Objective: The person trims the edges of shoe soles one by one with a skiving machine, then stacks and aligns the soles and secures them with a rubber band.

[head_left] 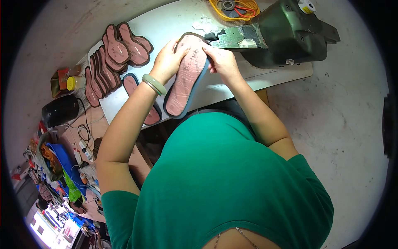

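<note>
Head view: I find the left hand [169,62] closed on the left edge of the pink insole [185,79], thumb on top. The right hand [224,63] is closed on its right edge, fingers curled. The insole is held at the near edge of the white table [166,20], close to the green machine [290,37]. Stacked insoles [132,46] lie to the left.

The left hand [168,62] and right hand [224,64] are raised close together over the bench [215,89], grips closed, thumbs uppermost. The left forearm [126,120] and right forearm [259,106] slant inward from the bench's near side, where both elbows [285,139] are bent and wide apart.
</note>
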`<state>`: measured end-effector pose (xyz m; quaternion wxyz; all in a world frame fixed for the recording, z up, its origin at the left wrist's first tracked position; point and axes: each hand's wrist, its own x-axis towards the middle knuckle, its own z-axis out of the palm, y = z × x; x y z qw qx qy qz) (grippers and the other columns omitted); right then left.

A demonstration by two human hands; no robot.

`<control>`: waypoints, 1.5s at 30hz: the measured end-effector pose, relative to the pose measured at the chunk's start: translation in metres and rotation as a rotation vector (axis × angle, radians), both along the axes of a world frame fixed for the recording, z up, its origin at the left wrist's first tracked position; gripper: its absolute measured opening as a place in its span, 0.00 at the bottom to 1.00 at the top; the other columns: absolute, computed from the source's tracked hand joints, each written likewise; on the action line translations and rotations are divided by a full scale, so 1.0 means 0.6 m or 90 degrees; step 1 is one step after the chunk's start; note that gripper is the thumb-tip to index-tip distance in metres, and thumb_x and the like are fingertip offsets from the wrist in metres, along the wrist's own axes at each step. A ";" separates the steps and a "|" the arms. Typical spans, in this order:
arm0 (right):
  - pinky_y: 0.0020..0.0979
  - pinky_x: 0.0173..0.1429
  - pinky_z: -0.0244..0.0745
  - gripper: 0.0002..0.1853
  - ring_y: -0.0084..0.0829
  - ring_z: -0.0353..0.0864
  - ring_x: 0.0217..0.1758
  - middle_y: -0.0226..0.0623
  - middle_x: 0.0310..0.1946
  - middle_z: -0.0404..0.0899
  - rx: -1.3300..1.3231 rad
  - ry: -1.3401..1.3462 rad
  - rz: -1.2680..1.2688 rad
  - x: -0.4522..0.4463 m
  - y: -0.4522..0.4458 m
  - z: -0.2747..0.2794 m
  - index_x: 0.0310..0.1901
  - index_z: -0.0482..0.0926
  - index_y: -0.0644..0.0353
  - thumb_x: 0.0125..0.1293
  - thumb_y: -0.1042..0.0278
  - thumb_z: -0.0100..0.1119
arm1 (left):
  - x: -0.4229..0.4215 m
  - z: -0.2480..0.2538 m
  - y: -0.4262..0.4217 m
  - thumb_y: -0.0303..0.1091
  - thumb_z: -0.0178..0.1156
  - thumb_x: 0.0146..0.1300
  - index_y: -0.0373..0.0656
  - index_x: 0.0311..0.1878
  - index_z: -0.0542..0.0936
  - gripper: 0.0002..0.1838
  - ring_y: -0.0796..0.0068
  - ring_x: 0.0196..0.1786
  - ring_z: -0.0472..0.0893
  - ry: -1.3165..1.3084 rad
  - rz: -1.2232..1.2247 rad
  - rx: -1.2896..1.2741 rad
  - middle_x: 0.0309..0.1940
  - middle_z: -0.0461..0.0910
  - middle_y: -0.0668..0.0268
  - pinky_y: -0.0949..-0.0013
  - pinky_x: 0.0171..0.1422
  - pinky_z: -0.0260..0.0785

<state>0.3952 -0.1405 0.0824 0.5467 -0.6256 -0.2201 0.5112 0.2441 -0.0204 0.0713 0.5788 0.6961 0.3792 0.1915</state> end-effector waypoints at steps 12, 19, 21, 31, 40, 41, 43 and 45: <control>0.29 0.43 0.71 0.22 0.28 0.75 0.37 0.39 0.37 0.77 0.000 0.505 0.228 -0.069 -0.158 0.005 0.51 0.74 0.68 0.63 0.57 0.58 | 0.020 0.003 -0.025 0.46 0.65 0.59 0.33 0.52 0.73 0.27 0.61 0.46 0.81 0.065 0.151 0.099 0.44 0.81 0.51 0.65 0.52 0.72; 0.30 0.41 0.68 0.16 0.28 0.72 0.34 0.37 0.32 0.73 0.000 0.612 0.076 -0.078 -0.169 0.026 0.44 0.74 0.66 0.64 0.61 0.54 | 0.039 -0.014 -0.018 0.43 0.66 0.59 0.29 0.45 0.74 0.24 0.69 0.40 0.82 0.059 0.300 0.174 0.38 0.82 0.53 0.69 0.46 0.73; 0.29 0.39 0.67 0.14 0.26 0.71 0.31 0.36 0.30 0.73 0.018 0.529 0.046 -0.075 -0.164 0.038 0.42 0.74 0.66 0.65 0.61 0.52 | 0.048 -0.015 -0.015 0.42 0.66 0.59 0.29 0.44 0.74 0.23 0.68 0.40 0.82 0.053 0.357 0.125 0.39 0.82 0.53 0.68 0.46 0.73; 0.24 0.30 0.64 0.14 0.22 0.69 0.23 0.30 0.22 0.73 -0.052 0.190 0.012 -0.048 -0.087 0.065 0.35 0.76 0.66 0.67 0.61 0.51 | 0.074 -0.038 0.048 0.48 0.65 0.59 0.27 0.49 0.72 0.30 0.63 0.46 0.80 -0.014 0.455 -0.080 0.42 0.81 0.50 0.63 0.53 0.71; 0.22 0.29 0.67 0.12 0.20 0.74 0.26 0.32 0.27 0.77 -0.009 0.306 -0.024 -0.049 -0.028 0.026 0.38 0.77 0.66 0.66 0.64 0.53 | 0.083 0.077 0.123 0.57 0.61 0.58 0.42 0.56 0.76 0.31 0.62 0.57 0.70 0.117 -0.366 0.724 0.46 0.80 0.64 0.54 0.65 0.57; 0.22 0.29 0.67 0.12 0.20 0.74 0.26 0.32 0.27 0.78 -0.004 0.312 -0.033 -0.052 -0.021 0.024 0.38 0.77 0.65 0.67 0.63 0.53 | 0.094 0.095 0.135 0.57 0.61 0.58 0.45 0.54 0.77 0.28 0.63 0.54 0.71 0.174 -0.507 0.649 0.45 0.80 0.66 0.55 0.64 0.58; 0.21 0.28 0.67 0.12 0.20 0.74 0.26 0.33 0.28 0.78 -0.001 0.318 -0.043 -0.052 -0.010 0.019 0.38 0.77 0.65 0.67 0.63 0.53 | 0.108 0.116 0.147 0.57 0.60 0.59 0.49 0.52 0.79 0.26 0.64 0.52 0.72 0.230 -0.644 0.565 0.44 0.80 0.69 0.56 0.63 0.58; 0.21 0.28 0.66 0.13 0.19 0.73 0.24 0.31 0.25 0.77 0.002 0.307 -0.028 -0.051 0.000 0.015 0.37 0.78 0.65 0.67 0.62 0.53 | 0.119 0.126 0.154 0.57 0.59 0.60 0.51 0.49 0.81 0.23 0.64 0.49 0.71 0.290 -0.691 0.516 0.42 0.80 0.69 0.58 0.62 0.59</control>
